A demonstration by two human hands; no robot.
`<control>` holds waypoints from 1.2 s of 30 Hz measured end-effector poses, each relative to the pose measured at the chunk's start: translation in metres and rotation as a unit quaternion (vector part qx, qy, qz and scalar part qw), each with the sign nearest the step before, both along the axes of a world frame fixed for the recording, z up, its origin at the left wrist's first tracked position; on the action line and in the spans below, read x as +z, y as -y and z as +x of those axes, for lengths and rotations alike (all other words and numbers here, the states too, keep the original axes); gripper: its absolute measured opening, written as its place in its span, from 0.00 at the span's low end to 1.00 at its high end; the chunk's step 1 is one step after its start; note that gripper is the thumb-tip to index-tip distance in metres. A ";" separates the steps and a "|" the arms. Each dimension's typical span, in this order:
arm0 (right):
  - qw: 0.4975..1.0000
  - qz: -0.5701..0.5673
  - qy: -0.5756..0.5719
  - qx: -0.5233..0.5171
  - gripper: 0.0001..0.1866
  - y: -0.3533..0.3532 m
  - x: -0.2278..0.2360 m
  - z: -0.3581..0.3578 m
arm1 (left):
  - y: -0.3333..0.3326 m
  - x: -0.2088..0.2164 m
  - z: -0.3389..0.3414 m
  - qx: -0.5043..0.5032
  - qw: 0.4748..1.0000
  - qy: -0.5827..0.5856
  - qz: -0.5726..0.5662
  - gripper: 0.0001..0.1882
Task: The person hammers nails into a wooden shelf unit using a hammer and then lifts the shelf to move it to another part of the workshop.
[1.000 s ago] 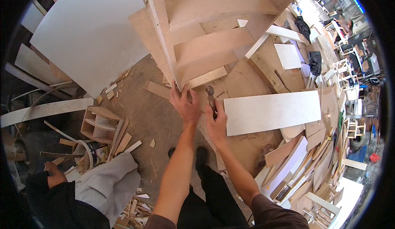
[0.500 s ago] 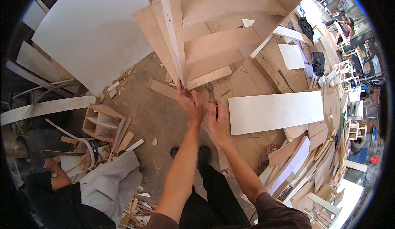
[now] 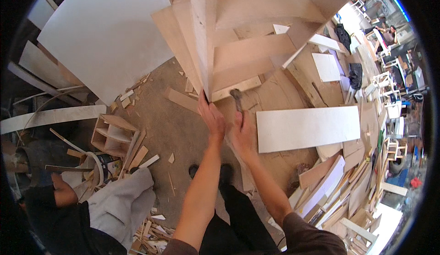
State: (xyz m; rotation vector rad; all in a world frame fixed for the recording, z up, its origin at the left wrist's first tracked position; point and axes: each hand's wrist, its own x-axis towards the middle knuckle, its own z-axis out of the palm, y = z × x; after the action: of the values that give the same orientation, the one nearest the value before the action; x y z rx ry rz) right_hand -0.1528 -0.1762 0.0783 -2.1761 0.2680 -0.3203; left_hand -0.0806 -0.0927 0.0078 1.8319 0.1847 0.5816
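Note:
My left hand [image 3: 212,119] is closed on the near lower end of an upright board of a wooden frame [image 3: 206,39]. That frame has curved crosspieces of bare board and stands ahead of me. Close beside it, my right hand [image 3: 243,131] grips a hammer [image 3: 236,97] by its handle, fingers wrapped round. The hammer's dark head points away from me, by a pale wooden strip [image 3: 247,85] at the frame's base. A white rectangular board [image 3: 308,128] lies on the work surface just right of my right hand.
On the left stand a large white panel [image 3: 105,30] and a small wooden box with compartments [image 3: 112,135]. A person in grey trousers [image 3: 121,202] is at the lower left. Wood offcuts [image 3: 330,191] are piled at the right, and scraps lie on the floor.
The frame's upright board has swung to the right at its top. My right hand and the hammer have shifted only slightly. Both hands keep their grips.

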 end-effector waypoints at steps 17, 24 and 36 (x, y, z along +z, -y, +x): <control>0.999 0.013 -0.043 -0.021 0.20 0.004 0.005 0.004 | -0.001 0.005 -0.003 -0.011 0.997 -0.023 -0.071 0.27; 0.994 0.046 -0.097 0.031 0.20 -0.002 0.026 -0.001 | -0.005 -0.003 0.001 -0.011 0.989 -0.002 -0.145 0.27; 0.994 0.096 0.033 -0.032 0.21 -0.003 0.003 -0.009 | -0.006 0.000 0.001 -0.003 0.998 -0.068 0.013 0.28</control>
State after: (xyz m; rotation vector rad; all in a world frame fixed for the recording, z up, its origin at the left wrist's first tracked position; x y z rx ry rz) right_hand -0.1616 -0.1736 0.0814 -1.9672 0.3186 -0.3860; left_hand -0.0796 -0.0870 0.0077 1.8981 0.2636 0.4584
